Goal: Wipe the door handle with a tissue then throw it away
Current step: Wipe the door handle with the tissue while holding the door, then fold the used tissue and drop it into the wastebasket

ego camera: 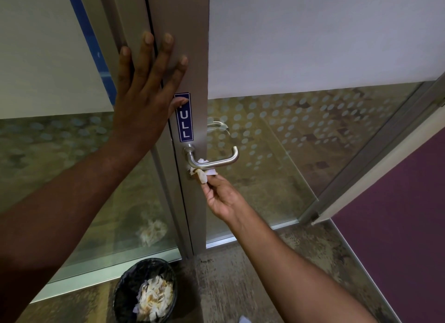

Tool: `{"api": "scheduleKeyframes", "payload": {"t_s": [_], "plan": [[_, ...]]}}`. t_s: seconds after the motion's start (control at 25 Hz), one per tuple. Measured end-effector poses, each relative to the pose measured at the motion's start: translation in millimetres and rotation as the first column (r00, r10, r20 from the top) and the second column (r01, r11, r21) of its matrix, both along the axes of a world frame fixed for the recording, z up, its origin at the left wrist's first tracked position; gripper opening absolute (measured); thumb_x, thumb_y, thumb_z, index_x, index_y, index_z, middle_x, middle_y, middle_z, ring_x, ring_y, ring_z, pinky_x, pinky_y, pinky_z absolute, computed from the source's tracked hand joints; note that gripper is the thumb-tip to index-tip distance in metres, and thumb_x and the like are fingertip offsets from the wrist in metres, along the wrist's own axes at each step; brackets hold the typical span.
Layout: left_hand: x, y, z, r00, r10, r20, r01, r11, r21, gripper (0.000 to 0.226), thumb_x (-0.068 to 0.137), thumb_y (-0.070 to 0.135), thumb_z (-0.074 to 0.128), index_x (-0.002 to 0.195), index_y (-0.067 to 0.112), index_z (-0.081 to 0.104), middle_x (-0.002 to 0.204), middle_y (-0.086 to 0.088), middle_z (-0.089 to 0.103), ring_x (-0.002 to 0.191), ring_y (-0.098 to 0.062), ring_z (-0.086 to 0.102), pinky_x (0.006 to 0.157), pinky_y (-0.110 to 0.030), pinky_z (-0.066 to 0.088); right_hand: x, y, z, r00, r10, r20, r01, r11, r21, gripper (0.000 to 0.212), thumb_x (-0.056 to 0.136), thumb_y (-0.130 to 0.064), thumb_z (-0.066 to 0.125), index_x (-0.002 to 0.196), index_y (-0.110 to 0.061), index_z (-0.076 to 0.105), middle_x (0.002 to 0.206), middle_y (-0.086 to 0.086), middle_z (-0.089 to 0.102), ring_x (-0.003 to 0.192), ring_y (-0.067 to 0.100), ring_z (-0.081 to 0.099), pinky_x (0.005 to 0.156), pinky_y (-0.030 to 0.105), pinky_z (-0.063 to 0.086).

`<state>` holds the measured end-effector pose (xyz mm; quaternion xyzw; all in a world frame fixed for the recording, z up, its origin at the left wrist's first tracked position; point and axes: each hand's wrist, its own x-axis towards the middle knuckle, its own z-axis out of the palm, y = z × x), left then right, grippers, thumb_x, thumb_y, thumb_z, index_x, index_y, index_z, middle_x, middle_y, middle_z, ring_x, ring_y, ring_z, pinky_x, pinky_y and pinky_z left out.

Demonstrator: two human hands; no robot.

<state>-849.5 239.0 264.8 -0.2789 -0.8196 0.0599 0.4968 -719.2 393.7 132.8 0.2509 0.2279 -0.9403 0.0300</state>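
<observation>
I am wiping under the door handle, right hand pinching the tissue, left hand spread flat above; next, the bin below.

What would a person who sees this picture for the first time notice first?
First, the left hand spread flat on the metal door frame, its thumb covering the top of the blue PULL sign. Just below, the right hand pinches a crumpled tissue against the underside of the steel door handle. On the floor stands a black bin with used tissues inside.
</observation>
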Motion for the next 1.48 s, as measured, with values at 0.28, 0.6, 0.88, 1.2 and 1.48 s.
{"api": "scheduleKeyframes", "payload": {"t_s": [0.28,0.6,0.88,1.2,1.48], "plan": [[5.3,1.5,3.2,0.999,0.004,0.032,-0.005,1.0,0.009,0.087,0.103,0.045,0.06,0.173,0.021,0.015,0.179,-0.019,0.016,0.161,-0.051,0.018,0.128,-0.065,0.006,13.2,46.3,12.4,0.996,-0.086,0.035,0.087,0.995,-0.041,0.022,0.106,0.009,0.044,0.11,0.006,0.065,0.101,0.018,0.067,0.07,0.019,0.077,0.081,0.023,0.059],[37.8,7.8,-1.8,0.985,-0.042,0.168,0.023,0.993,0.117,0.073,0.107,0.035,0.063,0.169,0.017,0.03,0.179,-0.015,0.017,0.164,-0.042,0.012,0.13,-0.064,0.002,38.2,81.1,26.2,0.996,-0.084,-0.004,0.084,0.996,-0.014,0.025,0.106,0.009,0.044,0.117,0.004,0.066,0.111,0.02,0.069,0.077,0.021,0.078,0.082,0.026,0.061],[139.6,24.3,-93.9,0.265,-0.813,0.519,-0.494,0.347,0.797,0.019,0.111,0.025,0.059,0.116,0.023,0.078,0.11,-0.008,0.08,0.091,-0.014,0.075,0.085,-0.036,0.057,61.2,65.1,45.4,0.964,0.235,-0.124,-0.208,0.958,0.198,0.039,0.101,0.012,0.048,0.138,0.005,0.06,0.117,0.023,0.07,0.081,0.019,0.08,0.069,0.023,0.067],[194.2,16.5,-127.3,0.196,-0.979,-0.057,-0.927,-0.204,0.315,0.061,0.08,0.047,0.074,0.12,0.002,0.073,0.109,-0.017,0.083,0.092,-0.027,0.083,0.069,-0.037,0.068,63.3,34.6,27.1,0.868,0.483,-0.111,-0.156,0.479,0.864,0.031,0.096,0.009,0.063,0.101,-0.016,0.081,0.104,0.002,0.083,0.091,0.008,0.076,0.083,0.021,0.059],[219.7,-16.9,-136.4,0.344,-0.93,0.127,-0.79,-0.213,0.575,0.046,0.07,0.055,0.097,0.083,0.013,0.085,0.081,-0.013,0.073,0.08,-0.025,0.077,0.077,-0.036,0.066,56.9,10.7,16.1,0.703,0.695,-0.154,0.147,0.07,0.987,0.038,0.087,0.014,0.064,0.091,-0.016,0.086,0.099,-0.013,0.069,0.095,0.002,0.069,0.084,0.023,0.057]]}}
